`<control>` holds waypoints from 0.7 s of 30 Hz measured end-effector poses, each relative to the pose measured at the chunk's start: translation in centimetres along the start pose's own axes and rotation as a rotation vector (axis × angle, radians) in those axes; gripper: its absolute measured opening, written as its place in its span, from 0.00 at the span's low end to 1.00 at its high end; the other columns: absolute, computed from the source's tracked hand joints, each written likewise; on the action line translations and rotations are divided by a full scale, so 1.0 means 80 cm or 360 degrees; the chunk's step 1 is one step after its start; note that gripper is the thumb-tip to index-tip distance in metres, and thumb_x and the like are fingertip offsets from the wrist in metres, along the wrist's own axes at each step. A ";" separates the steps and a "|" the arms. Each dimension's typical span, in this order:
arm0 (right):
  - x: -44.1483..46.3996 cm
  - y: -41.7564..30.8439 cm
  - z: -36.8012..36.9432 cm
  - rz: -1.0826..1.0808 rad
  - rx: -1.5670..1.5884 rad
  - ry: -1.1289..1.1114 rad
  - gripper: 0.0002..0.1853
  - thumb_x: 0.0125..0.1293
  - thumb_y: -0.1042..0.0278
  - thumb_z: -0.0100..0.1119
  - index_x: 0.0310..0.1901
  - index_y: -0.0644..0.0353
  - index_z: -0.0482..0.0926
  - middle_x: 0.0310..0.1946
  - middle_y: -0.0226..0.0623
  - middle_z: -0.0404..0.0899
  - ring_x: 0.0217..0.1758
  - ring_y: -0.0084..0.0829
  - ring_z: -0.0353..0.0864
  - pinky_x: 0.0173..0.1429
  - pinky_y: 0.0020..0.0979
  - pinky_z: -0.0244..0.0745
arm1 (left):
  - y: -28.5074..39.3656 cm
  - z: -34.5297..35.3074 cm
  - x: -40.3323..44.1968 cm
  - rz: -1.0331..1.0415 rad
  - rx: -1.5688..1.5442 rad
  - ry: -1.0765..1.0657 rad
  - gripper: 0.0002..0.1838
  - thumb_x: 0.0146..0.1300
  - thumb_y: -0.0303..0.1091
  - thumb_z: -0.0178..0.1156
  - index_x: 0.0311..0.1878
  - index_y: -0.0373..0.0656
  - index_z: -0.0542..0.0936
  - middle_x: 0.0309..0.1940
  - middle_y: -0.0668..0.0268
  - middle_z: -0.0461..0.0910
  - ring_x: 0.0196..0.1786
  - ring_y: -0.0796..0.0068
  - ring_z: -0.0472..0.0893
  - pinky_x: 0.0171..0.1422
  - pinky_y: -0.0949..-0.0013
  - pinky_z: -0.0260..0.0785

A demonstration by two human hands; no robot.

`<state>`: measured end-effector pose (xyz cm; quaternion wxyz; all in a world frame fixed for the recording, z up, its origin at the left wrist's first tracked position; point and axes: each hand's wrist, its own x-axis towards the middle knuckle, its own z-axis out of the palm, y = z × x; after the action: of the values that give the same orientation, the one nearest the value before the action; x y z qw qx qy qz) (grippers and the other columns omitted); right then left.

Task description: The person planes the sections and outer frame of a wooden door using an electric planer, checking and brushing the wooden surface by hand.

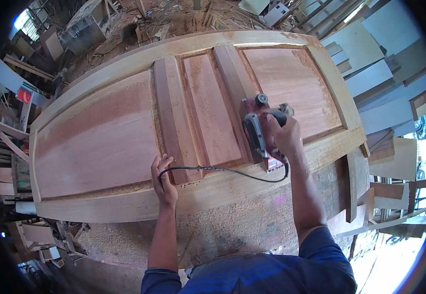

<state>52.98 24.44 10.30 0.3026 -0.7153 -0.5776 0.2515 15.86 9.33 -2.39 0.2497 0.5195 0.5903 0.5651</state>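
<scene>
A panelled wooden door (95, 137) lies flat on a workbench, with sawdust and shavings along its panel edges. My right hand (284, 137) is wrapped round the rear handle of an electric hand planer (256, 134), which has a dark red and black body and a round front knob. The planer rests on the door's right-hand upright, near the bottom rail. Over the lower left of the door, my left hand (164, 179) has the planer's black power cord (223, 169) between thumb and fingers. From there the cord bows across to the back of the planer.
Below the door shows the dusty workbench top (213, 235). A timber piece (351, 188) juts out under the door's right end. Boards and sheets (370, 78) lean at the right. Wood scraps (213, 19) litter the floor beyond, and more timber (0, 174) is stacked at the left.
</scene>
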 end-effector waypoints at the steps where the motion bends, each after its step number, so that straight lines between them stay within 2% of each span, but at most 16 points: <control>1: 0.014 -0.004 0.006 -0.0010 0.0013 -0.0011 0.25 0.78 0.48 0.70 0.51 0.69 0.91 0.43 0.62 0.92 0.53 0.63 0.93 0.58 0.53 0.85 | 0.002 0.000 0.000 0.0007 0.0034 -0.0008 0.38 0.92 0.59 0.38 0.74 0.32 0.79 0.69 0.47 0.84 0.79 0.50 0.78 0.88 0.44 0.62; 2: 0.031 -0.006 0.014 -0.0013 0.0048 0.0001 0.24 0.78 0.49 0.69 0.52 0.67 0.92 0.44 0.60 0.93 0.54 0.60 0.93 0.60 0.51 0.85 | 0.002 0.001 0.001 -0.0001 0.0027 -0.0009 0.38 0.92 0.60 0.38 0.73 0.32 0.81 0.70 0.47 0.82 0.79 0.50 0.78 0.88 0.44 0.62; 4: 0.070 0.001 0.034 -0.0117 0.0001 0.0044 0.21 0.79 0.50 0.68 0.53 0.63 0.93 0.36 0.51 0.91 0.41 0.45 0.91 0.50 0.45 0.83 | 0.004 0.000 0.001 -0.0022 0.0021 -0.0014 0.39 0.92 0.60 0.38 0.69 0.32 0.84 0.73 0.48 0.80 0.79 0.50 0.78 0.87 0.43 0.63; 5: 0.088 0.003 0.042 -0.0167 -0.0023 0.0065 0.20 0.80 0.51 0.67 0.54 0.61 0.94 0.32 0.46 0.91 0.34 0.38 0.90 0.45 0.42 0.83 | 0.006 0.000 0.000 -0.0027 0.0043 -0.0018 0.38 0.92 0.60 0.38 0.70 0.32 0.82 0.72 0.48 0.81 0.79 0.50 0.78 0.88 0.43 0.63; 8: 0.127 -0.040 0.046 -0.0196 -0.0027 -0.0010 0.22 0.79 0.49 0.66 0.52 0.62 0.94 0.44 0.57 0.93 0.53 0.55 0.94 0.62 0.48 0.84 | 0.006 0.001 0.000 -0.0029 0.0089 -0.0030 0.38 0.92 0.60 0.38 0.74 0.31 0.78 0.69 0.50 0.84 0.79 0.50 0.78 0.88 0.44 0.62; 13: 0.210 -0.054 0.081 -0.0239 -0.0128 -0.0026 0.23 0.80 0.46 0.63 0.51 0.60 0.95 0.42 0.57 0.93 0.51 0.54 0.94 0.63 0.48 0.84 | 0.006 0.002 0.002 -0.0055 0.0124 -0.0066 0.40 0.92 0.61 0.39 0.79 0.28 0.70 0.63 0.52 0.89 0.79 0.51 0.79 0.89 0.44 0.62; 16: 0.246 -0.076 0.089 -0.0143 -0.0126 -0.0092 0.26 0.79 0.43 0.63 0.49 0.61 0.95 0.40 0.58 0.93 0.51 0.53 0.95 0.63 0.48 0.84 | 0.009 0.004 0.002 -0.0083 0.0113 -0.0020 0.35 0.92 0.58 0.43 0.72 0.32 0.82 0.69 0.49 0.84 0.77 0.51 0.80 0.85 0.46 0.68; 21: 0.308 -0.095 0.111 -0.0072 -0.0193 -0.0094 0.31 0.78 0.39 0.63 0.44 0.68 0.94 0.35 0.55 0.93 0.48 0.52 0.96 0.62 0.48 0.85 | 0.011 0.004 0.004 -0.0029 0.0244 -0.0081 0.32 0.92 0.53 0.46 0.77 0.33 0.78 0.68 0.48 0.86 0.75 0.51 0.82 0.84 0.48 0.69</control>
<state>46.66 50.91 9.38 0.2471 -0.7112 -0.6165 0.2303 16.36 9.59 -1.54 0.2293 0.5459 0.6301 0.5024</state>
